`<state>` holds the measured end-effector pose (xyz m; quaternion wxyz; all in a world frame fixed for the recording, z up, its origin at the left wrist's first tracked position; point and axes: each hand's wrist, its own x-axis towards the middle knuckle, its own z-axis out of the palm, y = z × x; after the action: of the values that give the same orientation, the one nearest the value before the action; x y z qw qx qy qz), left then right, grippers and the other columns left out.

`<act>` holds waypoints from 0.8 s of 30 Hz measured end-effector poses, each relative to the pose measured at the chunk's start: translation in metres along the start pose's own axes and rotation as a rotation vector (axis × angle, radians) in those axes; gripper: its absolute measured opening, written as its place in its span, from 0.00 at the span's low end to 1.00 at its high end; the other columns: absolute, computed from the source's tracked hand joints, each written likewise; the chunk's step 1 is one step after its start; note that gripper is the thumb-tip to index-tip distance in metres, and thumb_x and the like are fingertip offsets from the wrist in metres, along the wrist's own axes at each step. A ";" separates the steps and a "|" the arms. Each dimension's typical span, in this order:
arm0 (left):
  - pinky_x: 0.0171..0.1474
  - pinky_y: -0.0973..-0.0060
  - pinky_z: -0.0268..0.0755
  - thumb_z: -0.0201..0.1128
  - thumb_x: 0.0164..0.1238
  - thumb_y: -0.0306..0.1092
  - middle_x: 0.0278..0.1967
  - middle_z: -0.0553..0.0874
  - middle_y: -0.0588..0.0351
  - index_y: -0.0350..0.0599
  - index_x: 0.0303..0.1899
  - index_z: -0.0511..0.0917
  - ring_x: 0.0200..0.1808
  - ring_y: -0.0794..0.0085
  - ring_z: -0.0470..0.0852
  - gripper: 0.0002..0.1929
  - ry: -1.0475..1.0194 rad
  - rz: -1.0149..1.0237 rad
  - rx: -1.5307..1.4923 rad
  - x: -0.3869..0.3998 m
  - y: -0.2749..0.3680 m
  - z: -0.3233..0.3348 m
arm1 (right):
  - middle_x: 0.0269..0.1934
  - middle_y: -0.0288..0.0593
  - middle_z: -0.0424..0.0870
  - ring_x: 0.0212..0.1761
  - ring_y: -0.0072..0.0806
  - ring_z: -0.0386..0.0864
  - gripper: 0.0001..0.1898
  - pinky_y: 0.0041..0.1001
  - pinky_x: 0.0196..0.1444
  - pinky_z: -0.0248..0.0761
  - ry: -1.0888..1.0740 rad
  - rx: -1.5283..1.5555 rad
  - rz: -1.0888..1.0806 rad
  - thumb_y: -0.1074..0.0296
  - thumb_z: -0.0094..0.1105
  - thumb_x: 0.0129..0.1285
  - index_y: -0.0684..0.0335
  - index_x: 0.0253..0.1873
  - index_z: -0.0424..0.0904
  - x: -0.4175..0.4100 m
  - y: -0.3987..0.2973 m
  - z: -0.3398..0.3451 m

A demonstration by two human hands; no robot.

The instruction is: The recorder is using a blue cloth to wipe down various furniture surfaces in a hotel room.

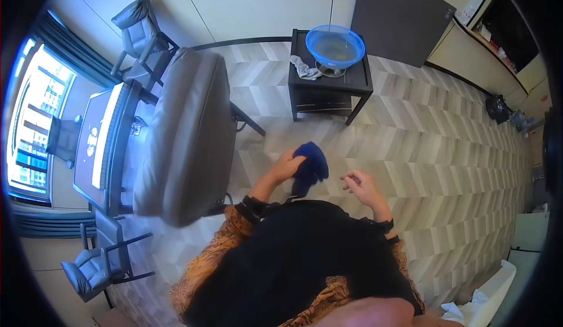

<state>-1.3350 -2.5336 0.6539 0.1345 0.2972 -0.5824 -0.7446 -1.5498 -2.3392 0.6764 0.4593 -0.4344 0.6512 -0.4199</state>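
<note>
My left hand (pixel 286 167) grips a dark blue cloth (pixel 310 164) that hangs down in front of my body. To its right, my right hand (pixel 359 185) is held up over the floor with bent fingers, apart from the cloth and holding nothing that I can see. Ahead stands a small black side table (pixel 325 85). A translucent blue plastic basin (pixel 335 48) with what looks like water sits on a round stand on its top. A crumpled grey-and-white cloth (pixel 305 68) lies at the left of the tabletop, beside the basin.
A large grey padded chair (pixel 189 138) stands close on my left. Beyond it are a table (pixel 101 142) with a dark top and a grey armchair (pixel 143 41); another armchair (pixel 99 256) is at the lower left. A white cloth (pixel 466 307) lies at the lower right.
</note>
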 end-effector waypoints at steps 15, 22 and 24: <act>0.45 0.75 0.77 0.52 0.70 0.27 0.45 0.85 0.54 0.40 0.59 0.75 0.44 0.73 0.83 0.18 0.320 -0.107 -0.293 0.184 0.031 -0.088 | 0.37 0.38 0.85 0.35 0.25 0.86 0.11 0.24 0.32 0.75 0.076 -0.038 0.146 0.64 0.55 0.73 0.67 0.47 0.79 0.143 0.035 -0.115; 0.51 0.68 0.78 0.56 0.70 0.29 0.46 0.85 0.52 0.41 0.56 0.77 0.47 0.66 0.84 0.15 0.673 -0.060 -0.398 0.259 0.068 -0.126 | 0.33 0.39 0.84 0.32 0.22 0.84 0.09 0.23 0.32 0.74 0.056 -0.046 0.131 0.68 0.54 0.72 0.68 0.45 0.79 0.250 0.043 -0.198; 0.47 0.69 0.78 0.58 0.69 0.31 0.45 0.85 0.52 0.39 0.56 0.76 0.45 0.68 0.84 0.16 0.753 -0.069 -0.288 0.280 0.082 -0.137 | 0.32 0.38 0.84 0.32 0.22 0.84 0.08 0.23 0.32 0.74 0.013 -0.133 0.102 0.68 0.54 0.72 0.67 0.45 0.79 0.275 0.038 -0.211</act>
<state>-1.4853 -2.8182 0.6317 0.3534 0.5468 -0.3720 -0.6616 -1.8147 -2.5594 0.6235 0.4458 -0.4273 0.7020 -0.3547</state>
